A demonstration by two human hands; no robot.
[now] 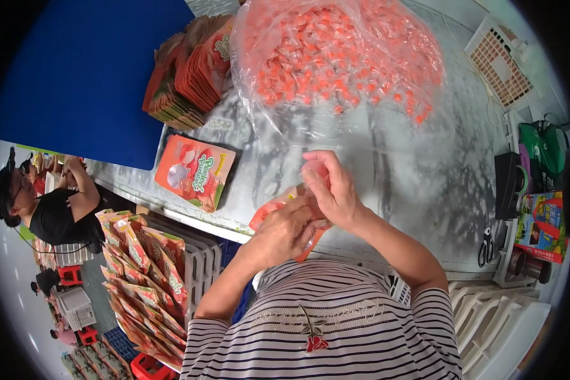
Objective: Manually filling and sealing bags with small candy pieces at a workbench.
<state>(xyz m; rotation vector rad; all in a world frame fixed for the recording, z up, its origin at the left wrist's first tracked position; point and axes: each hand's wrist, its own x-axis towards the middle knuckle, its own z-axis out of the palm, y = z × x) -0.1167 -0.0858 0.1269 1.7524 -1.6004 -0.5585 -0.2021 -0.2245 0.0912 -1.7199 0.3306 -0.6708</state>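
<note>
Close to my body, my left hand (282,235) is closed around a red-orange printed pouch (267,212), partly covered by the fingers. Just above it, my right hand (337,193) curls its fingers round a small pink-red piece (315,170) at the pouch's upper end. The pouch's mouth is hidden by my hands. Farther back on the table lies a large clear plastic bag (285,120), spread out and holding a heap of small wrapped pink-red pieces (326,60). A flat printed pouch (195,172) rests at the table's left edge.
Stacked pouches (196,69) stand at the back left beside a blue board (82,76). Filled pouches (145,278) sit in a grey crate (202,253) at lower left. Scissors (486,247) and a plastic basket (499,63) are at the right. Another person (57,209) sits at far left.
</note>
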